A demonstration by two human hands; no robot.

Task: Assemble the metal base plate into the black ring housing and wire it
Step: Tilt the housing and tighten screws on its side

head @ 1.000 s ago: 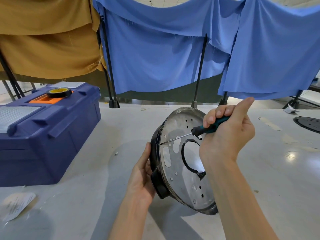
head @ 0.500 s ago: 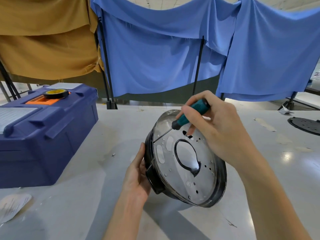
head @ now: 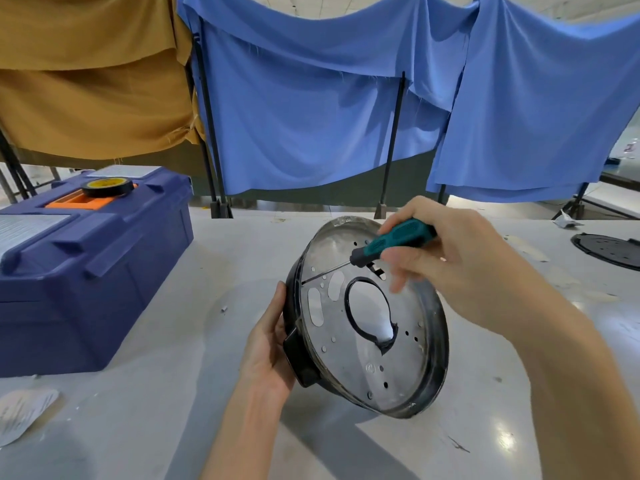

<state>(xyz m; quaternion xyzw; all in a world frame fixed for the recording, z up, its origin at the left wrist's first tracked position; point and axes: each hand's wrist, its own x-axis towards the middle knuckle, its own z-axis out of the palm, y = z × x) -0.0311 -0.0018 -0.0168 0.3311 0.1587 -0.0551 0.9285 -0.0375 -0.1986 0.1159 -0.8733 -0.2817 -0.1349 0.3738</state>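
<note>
**Right hand rolls round the screwdriver at the plate's edge**

Head view: since a second ago the right hand (head: 460, 271) has rolled from beneath the screwdriver (head: 394, 239) to above and right of it. In the last half second one fingertip has dropped under the teal handle, where it shows blurred. The fingers are curled round the handle. The thin shaft slants down and left, and its tip meets the left edge of the metal base plate (head: 346, 358), where plate and ring join.

The plate sits inside the black ring housing (head: 439, 358), and both are tipped up on edge over the table (head: 173, 393), face towards the camera. The left hand (head: 268, 344) cups the housing's left outer wall, thumb lying up along the rim. Its other fingers are hidden behind the ring.

A dark blue toolbox (head: 93, 271) stands to the left with a roll of tape (head: 108, 187) on its lid. A black disc (head: 609, 251) lies at the far right. Blue cloth (head: 311, 116) and mustard cloth (head: 86, 98) hang behind.
</note>
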